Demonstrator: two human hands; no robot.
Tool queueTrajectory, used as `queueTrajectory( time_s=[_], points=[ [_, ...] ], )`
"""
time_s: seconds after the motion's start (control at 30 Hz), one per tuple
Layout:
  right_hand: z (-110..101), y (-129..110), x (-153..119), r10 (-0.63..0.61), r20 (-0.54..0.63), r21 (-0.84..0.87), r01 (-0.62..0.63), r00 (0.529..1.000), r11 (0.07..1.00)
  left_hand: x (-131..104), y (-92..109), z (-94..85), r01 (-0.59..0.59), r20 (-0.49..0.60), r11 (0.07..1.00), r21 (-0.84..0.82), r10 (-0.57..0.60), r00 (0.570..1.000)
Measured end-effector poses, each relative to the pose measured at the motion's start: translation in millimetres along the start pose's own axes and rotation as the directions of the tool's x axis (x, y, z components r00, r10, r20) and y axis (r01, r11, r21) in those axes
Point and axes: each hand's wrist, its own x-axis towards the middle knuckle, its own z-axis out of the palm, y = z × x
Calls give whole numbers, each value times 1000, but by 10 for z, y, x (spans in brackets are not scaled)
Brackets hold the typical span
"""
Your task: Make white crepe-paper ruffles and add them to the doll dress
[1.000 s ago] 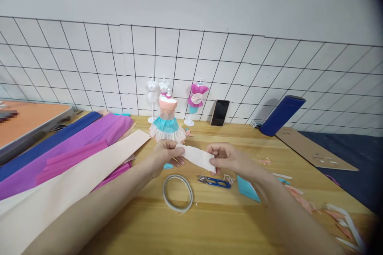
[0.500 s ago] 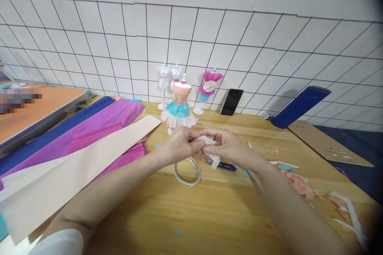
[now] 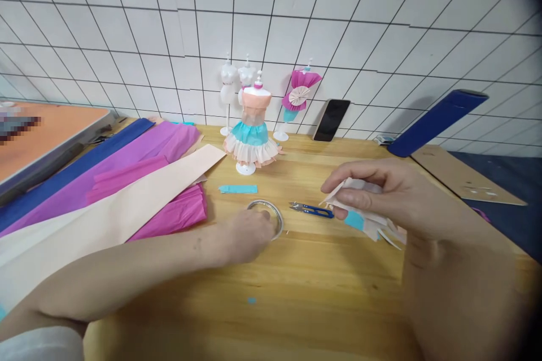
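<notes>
My left hand (image 3: 248,235) is closed at the near rim of a narrow roll of tape (image 3: 278,224) lying on the table; the fingertips are partly hidden. My right hand (image 3: 372,194) pinches a gathered piece of pale pink crepe paper (image 3: 369,221) between thumb and fingers, raised over the table. Blue-handled thread snips (image 3: 315,210) lie between the hands. Behind them stands a mini dress form (image 3: 256,118) in a peach top and a tiered turquoise and white skirt. A turquoise paper strip (image 3: 239,189) lies in front of its base.
Pale, purple and magenta crepe sheets (image 3: 169,192) cover the left side. At the back are bare white dress forms (image 3: 227,90), one in magenta (image 3: 299,93), and a phone (image 3: 332,120) leaning on the wall. A blue roll (image 3: 440,122) and brown board (image 3: 470,180) lie right.
My hands have parted. The left has moved down to the tape roll, while the right has carried the pale paper to the right. The view has tilted down.
</notes>
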Motion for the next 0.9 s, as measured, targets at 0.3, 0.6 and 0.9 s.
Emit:
queueTrajectory(
  time_s=[0.3,0.6,0.9],
  points=[
    [-52,41,13,-241,322,105,218,916,970,-23,-227,-136,67,82,983,171,-82,993],
    [-107,-53,-273,-444,273,274,374,853,886,-121,265,-322,157,206,822,-548,-49,977],
    [-139,-111,-339,-264,17,359,241,964,902,-40,518,-456,200,224,848,-490,-100,969]
  ],
)
